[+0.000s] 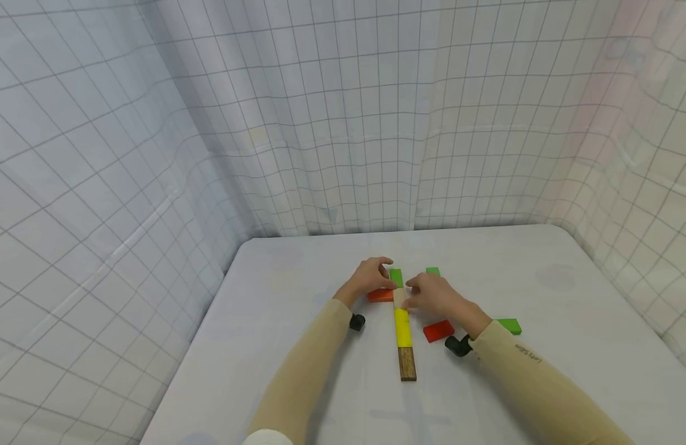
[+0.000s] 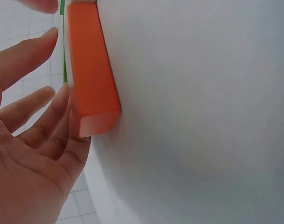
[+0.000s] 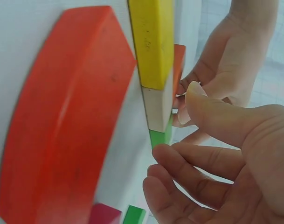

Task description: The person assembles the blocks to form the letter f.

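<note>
A: Which step is being worked?

B: Squaring up the row, I judge. The pale block (image 1: 400, 298) is lying between a green block (image 1: 396, 277) and the yellow block (image 1: 403, 327); the orange block (image 1: 380, 296) is jutting left.

A: Grip?

B: Left hand (image 1: 369, 277) is spreading loosely by the orange block, contact uncertain. Right hand (image 1: 434, 293) is curving, thumb apart, holding nothing visible.

A: Next?

B: Probably calling for light, even pressing from both sides.

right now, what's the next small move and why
Perhaps reach the right hand, apparently free, to the red rectangular block: it lies apart, while the orange rectangular block sits at the beige rectangular block's left side.
</note>
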Demonstrator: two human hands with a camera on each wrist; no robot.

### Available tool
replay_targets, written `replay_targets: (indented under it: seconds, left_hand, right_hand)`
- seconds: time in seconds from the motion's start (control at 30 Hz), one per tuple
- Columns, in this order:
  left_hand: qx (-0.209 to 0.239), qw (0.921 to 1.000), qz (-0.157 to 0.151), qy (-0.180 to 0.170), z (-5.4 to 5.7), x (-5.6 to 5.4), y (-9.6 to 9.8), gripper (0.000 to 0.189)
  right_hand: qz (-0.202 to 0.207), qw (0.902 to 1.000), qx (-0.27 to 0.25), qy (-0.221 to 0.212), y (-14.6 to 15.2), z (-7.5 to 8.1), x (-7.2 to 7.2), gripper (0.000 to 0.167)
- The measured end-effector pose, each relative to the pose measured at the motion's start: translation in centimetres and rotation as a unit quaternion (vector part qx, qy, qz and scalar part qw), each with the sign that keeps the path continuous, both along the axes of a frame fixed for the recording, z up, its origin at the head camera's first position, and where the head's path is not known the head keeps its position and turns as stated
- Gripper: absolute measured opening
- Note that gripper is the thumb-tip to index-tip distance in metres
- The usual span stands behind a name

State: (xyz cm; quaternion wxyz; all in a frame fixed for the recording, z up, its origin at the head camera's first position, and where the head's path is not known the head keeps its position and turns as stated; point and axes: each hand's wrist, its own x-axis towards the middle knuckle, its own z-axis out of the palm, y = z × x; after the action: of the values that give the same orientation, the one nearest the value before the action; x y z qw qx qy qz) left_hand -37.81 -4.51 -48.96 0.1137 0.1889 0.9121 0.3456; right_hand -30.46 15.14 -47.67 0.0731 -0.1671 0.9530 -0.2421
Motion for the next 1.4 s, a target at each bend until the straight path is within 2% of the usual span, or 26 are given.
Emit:
replay_targets:
  seconds: [0.1,0.2,0.33,0.43,0.67,0.93,1.07,1.17,1.3,1.4]
  left_hand:
    - [-0.004,0.9998,-0.010,0.018,0.3,0.4,-0.2,0.058]
    - [-0.010,0.9982,-0.034,0.048,1.0,1.2,-0.5,0.047]
    - [-0.027,0.9946,-0.058,0.082,1.8,2.7,-0.9,0.039]
    - [-0.040,0.9929,-0.067,0.090,2.0,4.0,-1.2,0.039]
    - [-0.067,0.9881,-0.087,0.108,1.4,7.2,-1.7,0.044]
    - [-0.151,0.9725,-0.117,0.134,0.1,10.2,-1.9,0.057]
    - [-0.181,0.9652,-0.132,0.134,-0.4,11.2,-1.8,0.066]
    - [-0.192,0.9631,-0.140,0.127,-0.5,11.8,-1.8,0.073]
    - [-0.202,0.9611,-0.144,0.121,-0.5,12.2,-1.8,0.079]
    - [-0.213,0.9587,-0.147,0.118,-0.5,12.4,-1.8,0.084]
  right_hand:
    - [0.004,0.9999,0.005,0.012,0.3,0.7,0.3,0.053]
    - [0.008,0.9997,0.006,0.023,0.9,1.3,0.7,0.049]
    - [0.013,0.9993,0.004,0.034,1.9,1.6,1.3,0.047]
    - [0.017,0.9988,0.001,0.045,2.5,1.7,1.8,0.046]
    - [0.012,0.9988,-0.013,0.045,3.5,1.6,3.4,0.043]
    - [0.016,0.9986,-0.016,0.047,4.1,0.7,5.7,0.037]
    - [0.036,0.9975,-0.011,0.061,4.8,0.3,6.8,0.036]
    - [0.060,0.9951,0.009,0.078,5.1,-0.2,7.5,0.039]
    - [0.080,0.9920,0.026,0.094,5.5,-0.9,8.1,0.042]
    - [0.079,0.9916,0.027,0.098,5.7,-1.3,8.3,0.043]
